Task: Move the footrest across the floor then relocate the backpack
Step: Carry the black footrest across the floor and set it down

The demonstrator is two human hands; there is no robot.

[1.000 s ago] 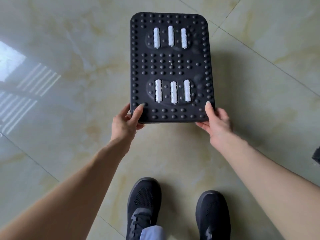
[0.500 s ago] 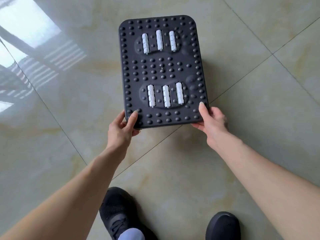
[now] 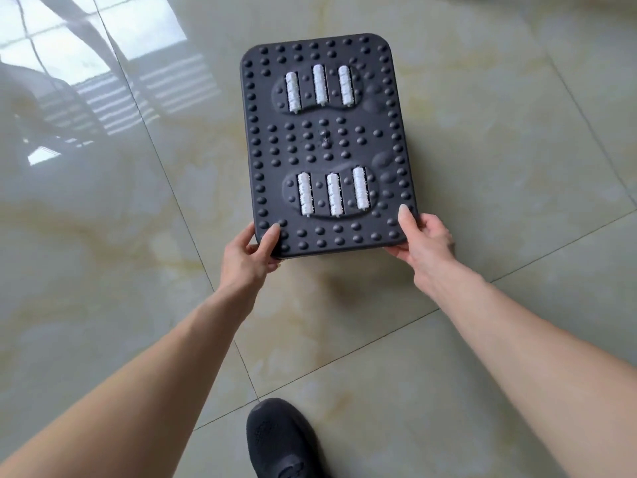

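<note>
Both hands hold the footrest (image 3: 327, 146) by its near short edge, above the floor (image 3: 517, 219), at about 12 o'clock from the person. The left hand (image 3: 246, 255) is clenched on the near left corner, thumb on top among the studs and the other fingers curled under the rim. The right hand (image 3: 425, 241) grasps the near right corner the same way, thumb lying along the top edge, fingers wrapped beneath.

The footrest is a black slab with rounded corners, its long axis running away from the person toward 12 o'clock, tipped a little toward 1. Rows of round studs cover its top. Two foot-shaped hollows each carry three white rollers (image 3: 319, 85), one set at the far end, the other (image 3: 333, 198) near the hands.

The floor is glossy pale tile with beige veining. Grout lines (image 3: 179, 208) cross it; two of them meet at about 6 o'clock, just beyond the shoe (image 3: 281, 439). A bright window reflection (image 3: 113, 56) lies at 10 to 11 o'clock. The black mesh shoe stands at 6 o'clock, between the two forearms, well short of the footrest.

The floor on every side of the footrest shows bare tile. The backpack does not show in this view.
</note>
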